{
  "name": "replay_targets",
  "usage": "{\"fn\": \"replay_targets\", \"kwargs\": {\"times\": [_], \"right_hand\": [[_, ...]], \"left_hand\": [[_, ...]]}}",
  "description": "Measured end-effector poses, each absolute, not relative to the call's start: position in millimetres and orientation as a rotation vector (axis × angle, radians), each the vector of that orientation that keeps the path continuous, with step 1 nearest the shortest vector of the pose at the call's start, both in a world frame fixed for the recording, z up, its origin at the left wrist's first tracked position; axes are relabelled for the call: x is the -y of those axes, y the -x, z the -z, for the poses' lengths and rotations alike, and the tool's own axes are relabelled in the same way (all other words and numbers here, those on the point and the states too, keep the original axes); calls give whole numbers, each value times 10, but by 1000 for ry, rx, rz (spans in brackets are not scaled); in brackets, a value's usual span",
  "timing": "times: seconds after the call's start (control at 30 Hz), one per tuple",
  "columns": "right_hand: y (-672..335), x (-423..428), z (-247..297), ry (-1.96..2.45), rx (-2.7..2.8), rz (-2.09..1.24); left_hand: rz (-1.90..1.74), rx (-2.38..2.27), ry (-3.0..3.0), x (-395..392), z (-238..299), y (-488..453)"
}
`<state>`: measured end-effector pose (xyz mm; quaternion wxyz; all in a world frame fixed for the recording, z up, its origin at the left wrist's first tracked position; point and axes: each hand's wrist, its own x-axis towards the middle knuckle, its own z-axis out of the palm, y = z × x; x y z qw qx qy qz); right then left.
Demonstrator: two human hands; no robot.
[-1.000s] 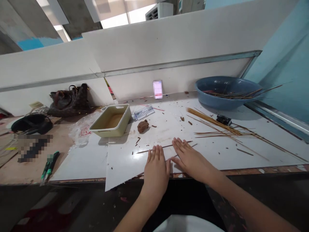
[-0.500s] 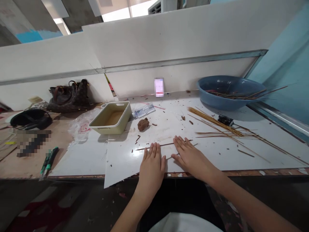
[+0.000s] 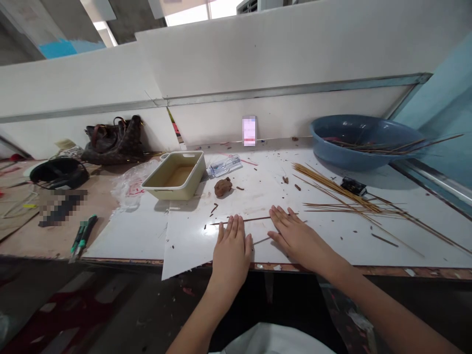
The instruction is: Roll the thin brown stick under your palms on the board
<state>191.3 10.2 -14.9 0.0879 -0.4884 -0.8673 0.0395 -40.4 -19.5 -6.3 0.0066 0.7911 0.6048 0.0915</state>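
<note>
White glossy board (image 3: 184,246) on workbench | your left hand (image 3: 231,250) and right hand (image 3: 295,236) lie flat, open, palms down, holding nothing | thin brown stick (image 3: 256,219) under your fingertips, lower centre of frame

Two flat hands on a white sheet

The left hand (image 3: 230,248) and the right hand (image 3: 295,236) lie palm down, side by side, fingers straight, on a white sheet (image 3: 188,243). A thin stick (image 3: 254,219) runs past the left fingertips. Behind it sit a brown lump (image 3: 223,187) and a yellow tray (image 3: 175,176). On the right are loose sticks (image 3: 342,196) and a blue bowl (image 3: 363,142).
</note>
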Motion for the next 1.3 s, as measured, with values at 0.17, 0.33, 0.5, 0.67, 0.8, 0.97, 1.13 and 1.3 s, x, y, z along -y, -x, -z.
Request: {"fn": "replay_targets", "kwargs": {"times": [0.17,0.33,0.5,0.67,0.8,0.97,1.13,1.3], "right_hand": [[-1985,90,260,1403,2580,-29],[-1924,-276,111,1481,2592,-142],[-1909,-156,151,1511,2562,-121],[-1975,159,302,1446,2537,-32],[-1940,-102,181,1510,2576,-109],[-1854,-320,62,1591,2578,-113],[-1921,98,282,1533,2560,-18],[-1976,52,301,1490,2558,-40]], "left_hand": [[-321,-1863,-2511,348,103,497],[-258,-1863,-2440,6,-65,506],[-268,-1863,-2447,120,-37,539],[-351,-1873,-2506,405,105,610],[-283,-1897,-2467,155,30,589],[-239,-1913,-2414,-69,-80,576],[-279,-1901,-2459,323,29,668],[-291,-1907,-2454,303,70,690]]}}
